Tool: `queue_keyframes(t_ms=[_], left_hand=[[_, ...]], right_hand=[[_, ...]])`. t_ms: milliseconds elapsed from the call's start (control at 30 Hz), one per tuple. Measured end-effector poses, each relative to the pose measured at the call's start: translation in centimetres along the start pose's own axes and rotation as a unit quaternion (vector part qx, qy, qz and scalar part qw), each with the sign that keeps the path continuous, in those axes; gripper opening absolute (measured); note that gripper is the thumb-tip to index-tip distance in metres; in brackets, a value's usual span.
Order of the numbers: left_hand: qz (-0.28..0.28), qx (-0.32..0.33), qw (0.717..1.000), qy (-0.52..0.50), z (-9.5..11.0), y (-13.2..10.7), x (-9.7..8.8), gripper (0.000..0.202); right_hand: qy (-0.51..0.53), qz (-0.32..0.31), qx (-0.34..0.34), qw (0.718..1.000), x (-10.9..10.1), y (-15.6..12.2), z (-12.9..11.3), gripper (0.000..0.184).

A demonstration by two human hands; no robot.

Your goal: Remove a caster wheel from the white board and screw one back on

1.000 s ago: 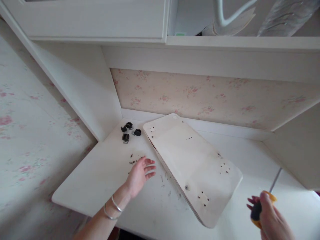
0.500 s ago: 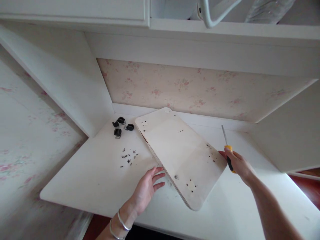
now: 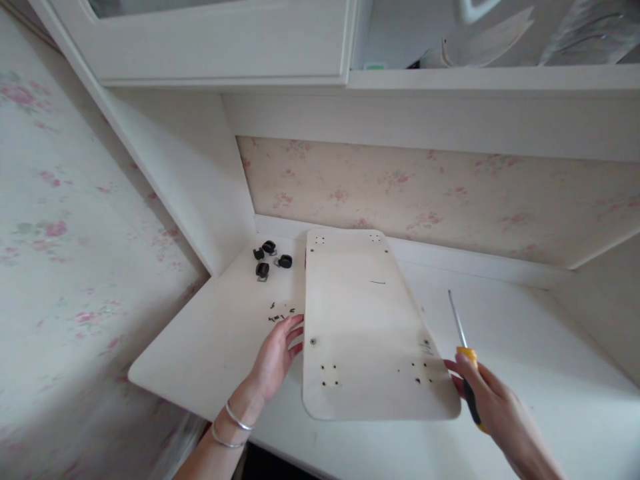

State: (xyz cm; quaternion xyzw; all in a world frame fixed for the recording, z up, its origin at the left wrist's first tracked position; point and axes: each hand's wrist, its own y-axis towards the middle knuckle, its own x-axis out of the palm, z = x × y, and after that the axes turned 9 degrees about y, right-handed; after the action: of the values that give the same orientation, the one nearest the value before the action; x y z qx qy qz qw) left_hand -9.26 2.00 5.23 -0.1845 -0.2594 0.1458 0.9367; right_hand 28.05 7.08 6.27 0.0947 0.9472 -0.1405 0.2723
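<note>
I see my left hand open, fingers spread, tips at the left edge of the pale board, which lies flat on the white desk. My right hand is wrapped round the handle of the screwdriver, perhaps touching the board's right corner. Small screws lie just beyond the left fingers.

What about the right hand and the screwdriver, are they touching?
Touching. The head view shows the right hand closed around the handle of the screwdriver, with the metal shaft sticking out beyond the fingers.
</note>
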Motion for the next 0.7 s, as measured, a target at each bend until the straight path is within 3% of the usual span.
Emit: queue_keyframes(t_ms=[133,300,433,533,700], left_hand=[[0.03,-0.007,1.0,0.005,1.5,1.3,-1.6,0.023],[-0.019,-0.004,1.0,0.021,1.6,1.8,-2.4,0.028],[-0.023,-0.01,0.999,0.025,1.8,2.2,-2.5,0.028],[-0.041,0.025,0.999,0.012,2.7,3.0,-2.7,0.027],[0.049,0.034,0.998,-0.025,4.5,4.5,-3.5,0.023]], right_hand=[[-0.013,-0.068,0.02,0.997,2.7,-2.0,-2.0,0.07],[0.041,-0.051,0.004,0.998,4.2,-1.5,-2.9,0.07],[0.012,-0.028,0.002,1.0,5.0,-1.7,-3.2,0.069],[-0.003,-0.031,-0.003,1.0,6.1,-2.7,-4.0,0.068],[-0.03,-0.055,-0.018,0.998,8.0,-3.9,-5.8,0.063]])
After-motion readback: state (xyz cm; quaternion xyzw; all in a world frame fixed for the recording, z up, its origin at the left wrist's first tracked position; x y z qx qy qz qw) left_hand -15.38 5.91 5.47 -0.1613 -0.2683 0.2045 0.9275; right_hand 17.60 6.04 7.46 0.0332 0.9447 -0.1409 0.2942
